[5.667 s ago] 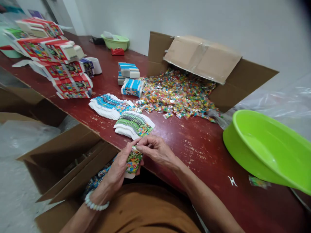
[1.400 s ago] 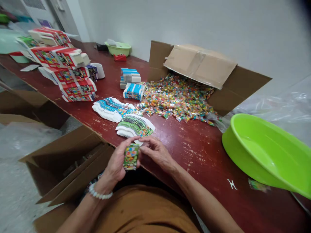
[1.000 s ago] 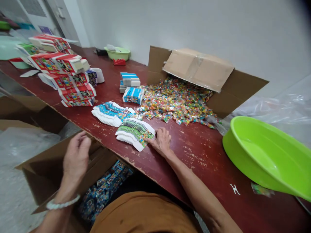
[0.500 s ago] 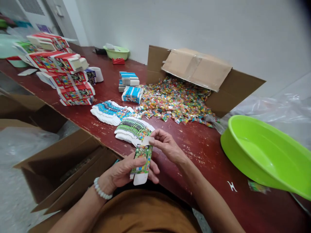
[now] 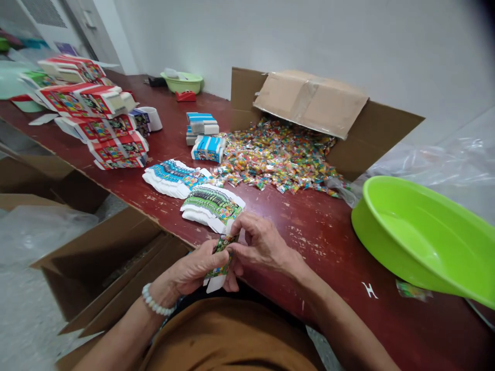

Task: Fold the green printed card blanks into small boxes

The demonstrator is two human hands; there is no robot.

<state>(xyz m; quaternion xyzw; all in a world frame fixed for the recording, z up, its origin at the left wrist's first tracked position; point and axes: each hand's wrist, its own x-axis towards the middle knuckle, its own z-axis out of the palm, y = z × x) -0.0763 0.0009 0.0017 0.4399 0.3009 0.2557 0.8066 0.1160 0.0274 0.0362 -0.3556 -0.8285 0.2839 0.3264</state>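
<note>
A small green printed carton (image 5: 218, 262) with white flaps is held low in front of me, over the table's near edge. My left hand (image 5: 201, 265), with a beaded bracelet on the wrist, wraps round its body. At the carton's upper end my right hand (image 5: 259, 242) pinches the top, and its fingers partly hide the flap there. Just beyond my hands lies a fanned stack of flat green cartons (image 5: 211, 206). Beside it is a similar fanned stack of flat blue cartons (image 5: 174, 178).
Wrapped candies (image 5: 274, 154) spill from a tipped cardboard box (image 5: 309, 100) at the back. A bright green basin (image 5: 417, 242) stands right. Red carton bundles (image 5: 88, 103) are piled left, blue bundles (image 5: 209, 148) mid-table. An open cardboard box (image 5: 104, 268) is below the left edge.
My right hand has moved down and inward onto the carton's upper end, covering the white flap that stood up before. The carton has tilted and turned narrower in view, still in my left hand.
</note>
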